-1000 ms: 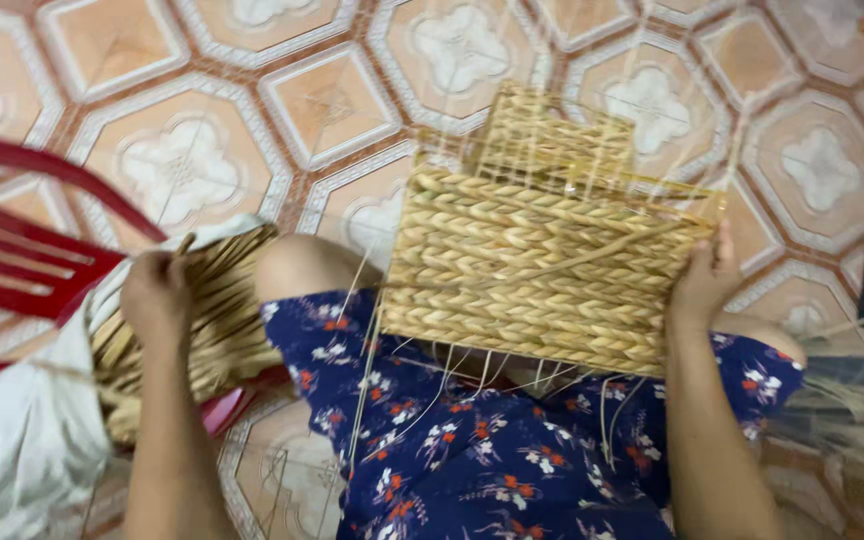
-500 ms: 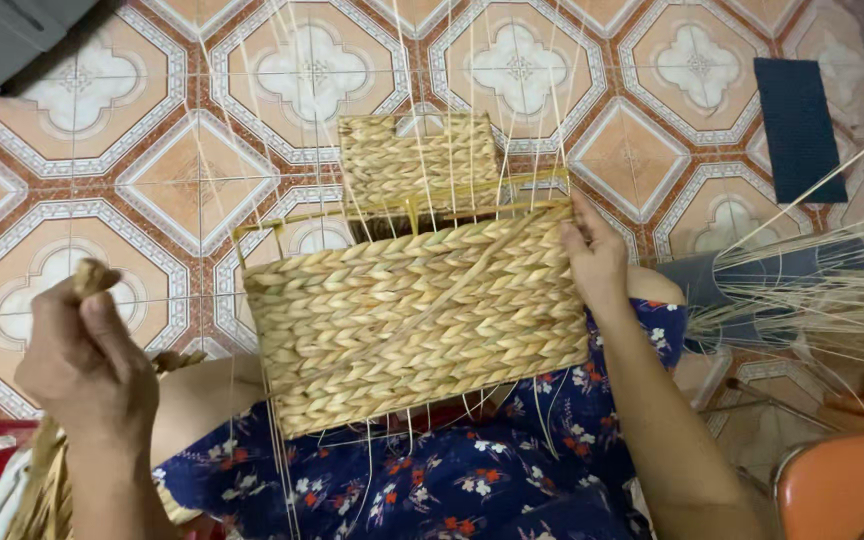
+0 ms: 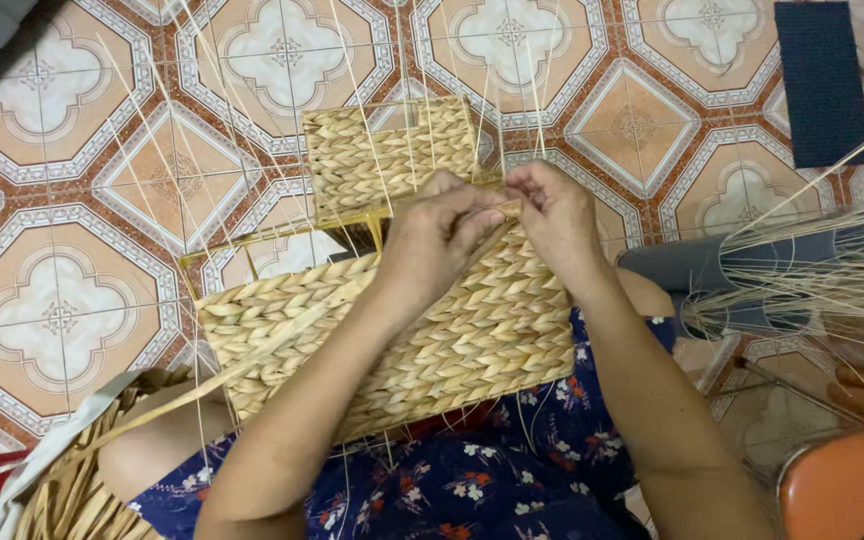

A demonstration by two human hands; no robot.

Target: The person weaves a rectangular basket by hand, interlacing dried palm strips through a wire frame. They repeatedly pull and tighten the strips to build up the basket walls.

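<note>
A half-woven basket (image 3: 432, 345) of pale braided straw lies tilted across my lap, on a yellow metal frame (image 3: 282, 232). Its far woven side (image 3: 372, 150) stands beyond my hands, with thin loose stalks sticking up. My left hand (image 3: 430, 245) pinches a flat straw strand (image 3: 252, 360) at the basket's top edge. The strand trails down to the lower left. My right hand (image 3: 552, 220) grips the same top edge right beside it, fingertips touching the left hand's.
A bundle of straw strands (image 3: 62, 480) lies in a white sack at lower left. Loose dry stalks (image 3: 822, 280) fan over a grey object at right. A dark blue mat (image 3: 820, 80) lies on the patterned tile floor (image 3: 52, 250). An orange seat (image 3: 842, 490) shows at lower right.
My left hand came over from the straw bundle at the left, bringing a strand to the basket's top edge. My right hand shifted left along that edge to meet it.
</note>
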